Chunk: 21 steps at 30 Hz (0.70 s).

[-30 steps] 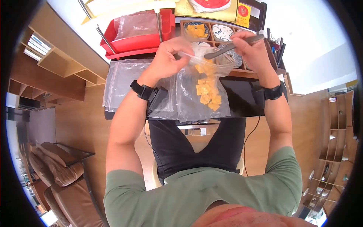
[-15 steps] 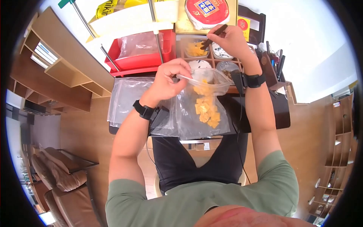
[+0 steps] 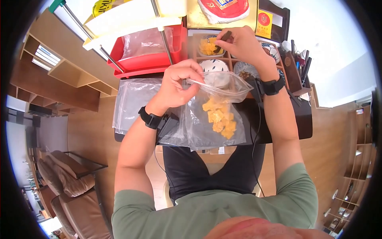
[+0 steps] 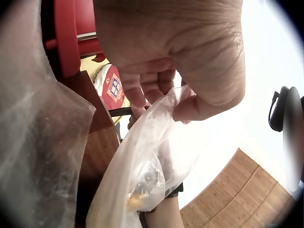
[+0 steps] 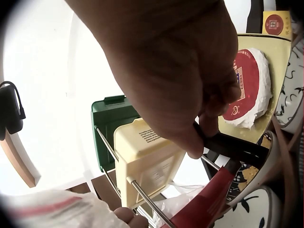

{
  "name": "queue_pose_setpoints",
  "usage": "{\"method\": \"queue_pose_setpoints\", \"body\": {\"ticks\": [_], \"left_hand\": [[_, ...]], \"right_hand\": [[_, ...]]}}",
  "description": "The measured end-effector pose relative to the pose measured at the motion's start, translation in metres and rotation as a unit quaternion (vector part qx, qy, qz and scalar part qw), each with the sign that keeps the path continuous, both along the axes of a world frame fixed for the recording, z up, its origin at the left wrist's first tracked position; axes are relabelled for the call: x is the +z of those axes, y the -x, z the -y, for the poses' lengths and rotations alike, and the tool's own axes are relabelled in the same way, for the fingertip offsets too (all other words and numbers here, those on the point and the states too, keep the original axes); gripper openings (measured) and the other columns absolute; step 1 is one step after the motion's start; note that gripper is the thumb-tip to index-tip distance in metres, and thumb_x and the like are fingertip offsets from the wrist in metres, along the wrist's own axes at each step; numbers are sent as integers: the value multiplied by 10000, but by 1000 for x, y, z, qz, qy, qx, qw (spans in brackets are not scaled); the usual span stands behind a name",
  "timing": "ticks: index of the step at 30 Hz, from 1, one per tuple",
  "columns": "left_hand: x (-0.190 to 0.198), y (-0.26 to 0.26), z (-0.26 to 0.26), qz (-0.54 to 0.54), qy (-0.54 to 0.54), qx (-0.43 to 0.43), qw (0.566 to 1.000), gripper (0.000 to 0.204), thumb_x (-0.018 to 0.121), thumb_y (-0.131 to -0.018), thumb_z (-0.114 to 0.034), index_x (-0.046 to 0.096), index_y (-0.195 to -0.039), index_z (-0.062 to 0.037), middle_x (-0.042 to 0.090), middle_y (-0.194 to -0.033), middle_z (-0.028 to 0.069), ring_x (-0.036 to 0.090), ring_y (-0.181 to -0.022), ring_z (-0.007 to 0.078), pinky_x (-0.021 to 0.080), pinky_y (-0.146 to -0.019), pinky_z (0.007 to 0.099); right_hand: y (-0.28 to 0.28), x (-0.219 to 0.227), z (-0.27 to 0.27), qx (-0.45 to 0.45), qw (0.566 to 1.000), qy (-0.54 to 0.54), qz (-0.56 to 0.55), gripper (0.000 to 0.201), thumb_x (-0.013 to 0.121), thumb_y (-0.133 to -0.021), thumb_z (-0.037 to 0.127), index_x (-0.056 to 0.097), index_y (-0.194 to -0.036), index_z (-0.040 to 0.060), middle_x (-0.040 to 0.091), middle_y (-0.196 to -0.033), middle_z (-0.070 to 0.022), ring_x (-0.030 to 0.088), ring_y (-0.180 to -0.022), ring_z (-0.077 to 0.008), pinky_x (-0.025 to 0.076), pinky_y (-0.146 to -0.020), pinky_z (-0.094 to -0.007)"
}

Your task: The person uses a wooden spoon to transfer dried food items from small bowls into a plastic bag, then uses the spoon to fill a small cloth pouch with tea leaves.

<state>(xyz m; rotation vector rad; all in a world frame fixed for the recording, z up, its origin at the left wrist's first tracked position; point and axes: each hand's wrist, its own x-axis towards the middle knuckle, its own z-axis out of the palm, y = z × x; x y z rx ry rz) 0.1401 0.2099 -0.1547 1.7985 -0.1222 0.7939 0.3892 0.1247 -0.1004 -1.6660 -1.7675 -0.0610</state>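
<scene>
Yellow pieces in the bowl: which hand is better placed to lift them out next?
The right hand, probably: it holds a dark utensil with its tip at the yellow pieces; the left hand pinches the rim of the clear bag.

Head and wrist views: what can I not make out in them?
Whether the dark tool grips anything: head view, its tip is too small.
Exact count of yellow pieces in the bag: head view, they overlap.
Top of the round red package: head view, cut by the upper edge.
Small print on the cream tray: right wrist view, too small.
</scene>
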Motion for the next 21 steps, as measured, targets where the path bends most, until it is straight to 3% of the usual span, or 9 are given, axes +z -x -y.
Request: {"method": "queue_pose_setpoints", "body": {"ticks": [2,8,12,14,21], "left_hand": [[1,0,0,3,-9,-1,1000,206,610,-721,122,720,-826,-16,641,-943,79,602,-890,161,470,-825,281],[0,0,-1,2,-9,2,1000,195,608,-722,117,714,-824,-12,643,-946,77,604,-882,154,474,-811,280],[-1,-1,-2,-2,5,6,1000,201,602,-720,119,713,-823,-14,642,-950,76,606,-877,150,475,-800,274],[-1,-2,-1,9,-3,13,1000,194,615,-722,122,709,-817,-19,657,-913,71,628,-843,153,479,-762,270],[-2,-1,-4,3,-21,8,1000,230,589,-705,133,713,-834,-13,635,-955,75,609,-884,150,474,-797,269]], "right_hand": [[0,-3,-2,11,999,-38,10,200,767,-879,172,745,-927,-20,684,-660,-110,637,-584,-127,497,-564,-270],[-6,-7,-5,-13,997,-69,11,183,740,-898,155,730,-924,-26,665,-636,-115,539,-522,-119,409,-496,-296],[-6,-6,-5,-10,997,-83,2,182,745,-894,157,738,-920,-23,669,-644,-118,544,-523,-117,409,-497,-292],[0,1,0,-58,997,-32,41,185,763,-880,163,751,-926,-16,688,-659,-110,583,-531,-128,448,-516,-289],[11,-3,-2,-18,999,-45,16,182,790,-853,167,765,-929,3,738,-727,-112,715,-641,-156,555,-617,-269]]}}
